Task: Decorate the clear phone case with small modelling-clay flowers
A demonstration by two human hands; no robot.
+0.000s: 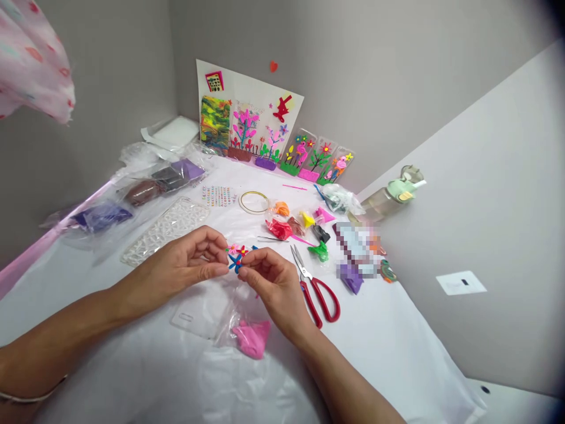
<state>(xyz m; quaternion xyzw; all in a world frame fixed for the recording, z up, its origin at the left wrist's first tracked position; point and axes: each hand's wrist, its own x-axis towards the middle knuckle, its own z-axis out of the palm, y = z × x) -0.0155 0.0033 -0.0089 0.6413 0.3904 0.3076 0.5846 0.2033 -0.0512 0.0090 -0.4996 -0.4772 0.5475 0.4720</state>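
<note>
A small blue clay flower with a red middle is held up between my two hands. My left hand has its thumb and fingers closed at the flower's left petals. From the other side, the thumb and forefinger of my right hand pinch its right edge. Just behind it show a pink clay flower and a red one. Below my hands lies a clear phone case, partly covered by a plastic bag of pink clay.
Red-handled scissors lie open right of my right hand. Beyond are several bagged clay lumps, a ring and a gem sheet. Decorated phone cases lean on the wall. A bottle stands at the right.
</note>
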